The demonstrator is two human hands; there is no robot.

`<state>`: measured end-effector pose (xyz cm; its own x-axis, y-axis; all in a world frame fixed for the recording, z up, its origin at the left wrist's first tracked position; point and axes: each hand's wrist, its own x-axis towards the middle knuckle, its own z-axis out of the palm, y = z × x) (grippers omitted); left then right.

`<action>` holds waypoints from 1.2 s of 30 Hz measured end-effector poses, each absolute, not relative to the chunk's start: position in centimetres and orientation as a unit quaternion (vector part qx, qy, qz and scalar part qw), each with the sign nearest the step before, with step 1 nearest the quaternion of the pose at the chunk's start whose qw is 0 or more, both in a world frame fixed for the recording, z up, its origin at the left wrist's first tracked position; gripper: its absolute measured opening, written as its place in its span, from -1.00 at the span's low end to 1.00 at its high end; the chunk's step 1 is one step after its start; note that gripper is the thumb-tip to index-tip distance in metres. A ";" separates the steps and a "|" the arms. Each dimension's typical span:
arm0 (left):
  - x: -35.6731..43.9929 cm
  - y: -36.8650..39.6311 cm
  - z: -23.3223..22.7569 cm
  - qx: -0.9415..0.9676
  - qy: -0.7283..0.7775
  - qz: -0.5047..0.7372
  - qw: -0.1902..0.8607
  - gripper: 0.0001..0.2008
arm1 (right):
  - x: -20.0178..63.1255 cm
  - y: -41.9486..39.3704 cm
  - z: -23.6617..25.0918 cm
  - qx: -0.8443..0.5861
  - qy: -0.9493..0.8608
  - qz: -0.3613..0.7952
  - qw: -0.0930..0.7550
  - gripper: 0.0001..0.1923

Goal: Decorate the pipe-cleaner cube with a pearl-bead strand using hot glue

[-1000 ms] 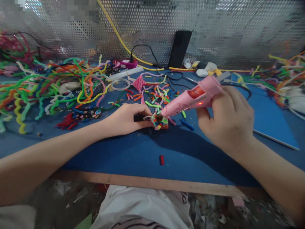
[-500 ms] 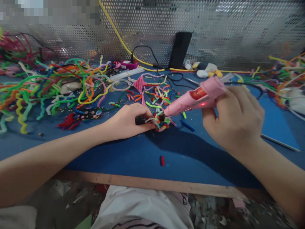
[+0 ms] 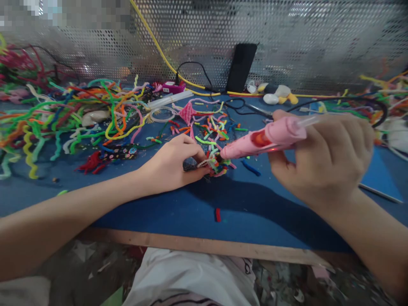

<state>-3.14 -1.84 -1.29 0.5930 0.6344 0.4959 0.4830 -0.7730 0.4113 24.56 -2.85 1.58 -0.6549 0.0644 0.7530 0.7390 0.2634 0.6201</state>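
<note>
My right hand [image 3: 325, 157] is wrapped round a pink hot glue gun [image 3: 267, 138], with a clear glue stick [image 3: 307, 122] poking out of its back. The gun's nozzle points left and touches, or nearly touches, a small multicoloured bundle of pipe cleaner pieces [image 3: 219, 168]. Thumb and fingertips of my left hand [image 3: 178, 163] pinch the left side of that bundle against the table. A pale twisted cord [image 3: 204, 162] runs from the bundle by my fingers. Cut pipe cleaner bits [image 3: 213, 129] lie just behind it.
A tangle of long pipe cleaners [image 3: 95, 106] covers the left back. Behind stand a black phone [image 3: 241, 68] and a purple power adapter [image 3: 174, 87]. A blue board [image 3: 381, 174] lies right. A red piece [image 3: 218, 214] rests near the wooden edge [image 3: 191, 243].
My right hand has moved slightly right and turned, bringing the glue gun closer to level. The nozzle stays at the bundle. My left hand has barely shifted and keeps its pinch.
</note>
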 end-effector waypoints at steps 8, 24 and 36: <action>-2.9 -2.2 -1.1 0.883 0.319 0.328 0.099 -0.90 | 24.9 -2.7 1.2 -0.269 -0.739 -0.518 0.337 -0.69; -2.8 -2.7 -0.7 0.875 0.342 0.334 0.071 -0.90 | 25.4 -2.5 1.3 -0.255 -0.747 -0.487 0.373 -0.67; -2.9 -2.6 -0.9 0.872 0.350 0.335 0.065 -0.92 | 25.5 -2.4 1.4 -0.276 -0.726 -0.518 0.358 -0.64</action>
<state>-2.90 -2.60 -0.87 0.5303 0.6544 0.5391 0.5672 -0.7464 0.3481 25.50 -2.42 1.36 -0.5918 0.0298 0.8055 0.7712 0.3116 0.5551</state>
